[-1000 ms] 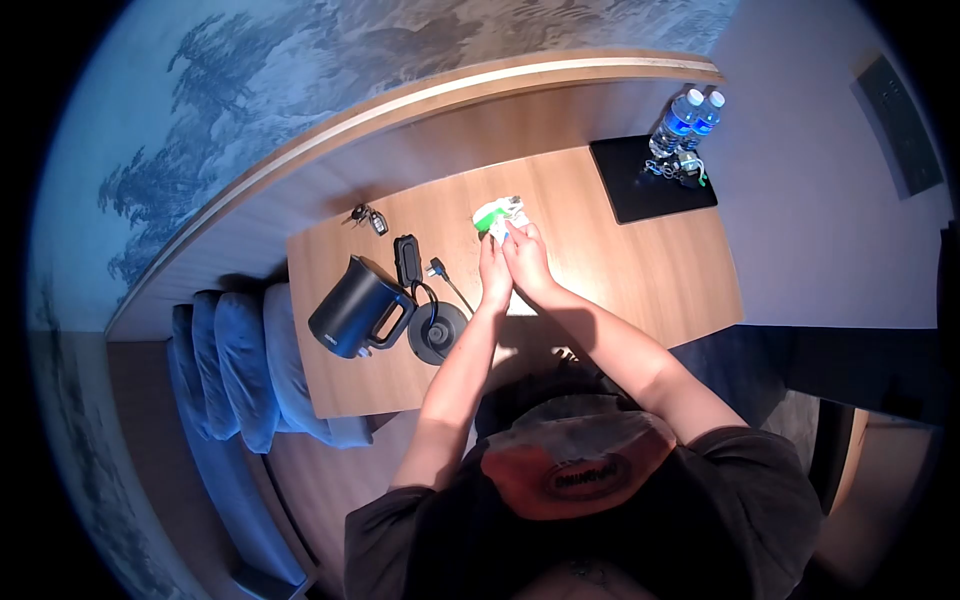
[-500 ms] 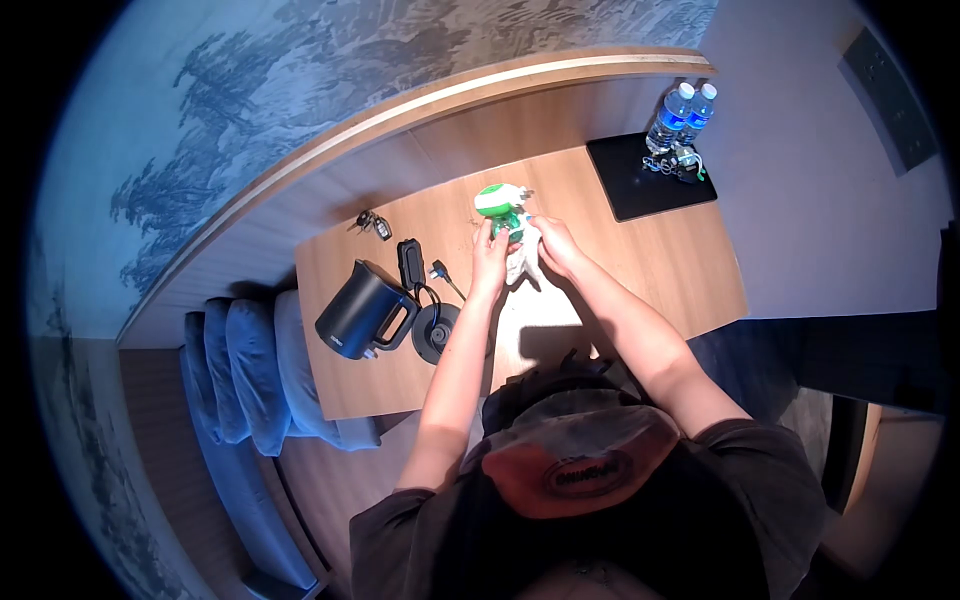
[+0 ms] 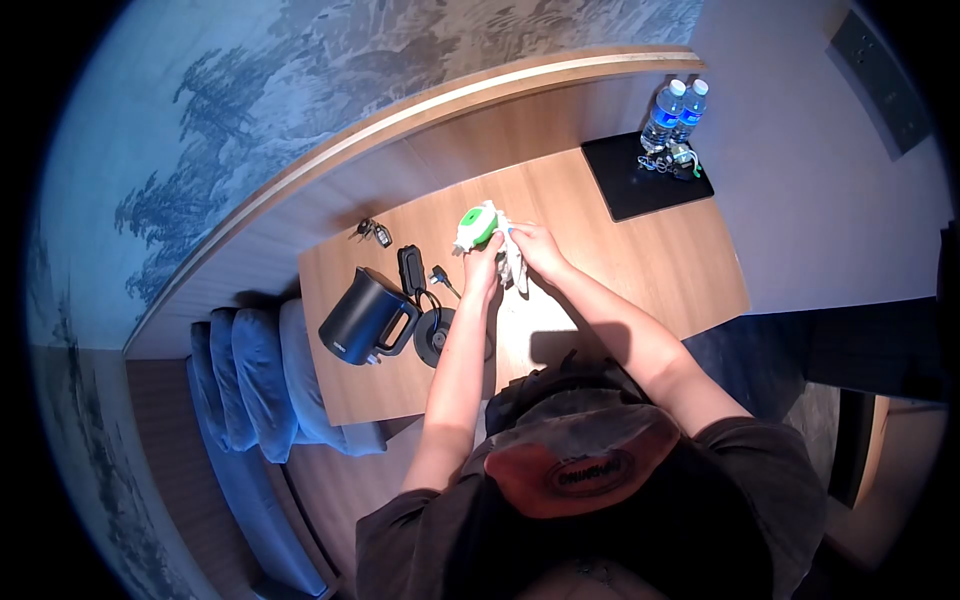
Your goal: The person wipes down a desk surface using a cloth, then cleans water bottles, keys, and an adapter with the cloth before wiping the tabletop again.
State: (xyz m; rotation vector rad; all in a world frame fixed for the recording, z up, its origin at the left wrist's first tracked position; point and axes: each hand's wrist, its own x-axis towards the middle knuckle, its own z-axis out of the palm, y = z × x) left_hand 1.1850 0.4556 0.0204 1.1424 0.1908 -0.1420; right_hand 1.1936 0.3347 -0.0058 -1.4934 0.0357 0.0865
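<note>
Near the middle of the wooden table, my left hand (image 3: 482, 264) is closed around a rounded green-and-white object (image 3: 478, 225) whose exact kind I cannot make out. Its green-topped end faces up and its white side points left. My right hand (image 3: 538, 250) pinches a white cloth (image 3: 514, 272) that presses against the object's right side and hangs down between both hands. The fingers partly hide the lower part of the object.
Left of my hands stand a black electric kettle (image 3: 360, 315), its round base (image 3: 432, 338), a plug (image 3: 439, 275), a black oblong item (image 3: 411, 268) and keys (image 3: 381, 236). At the right back, water bottles (image 3: 662, 118) and a cable bundle (image 3: 655, 164) sit by a black mat (image 3: 628, 192).
The green-and-white object has turned in my left hand and shifted slightly left and down. Its lower green part no longer shows. My right hand with the cloth has followed slightly left.
</note>
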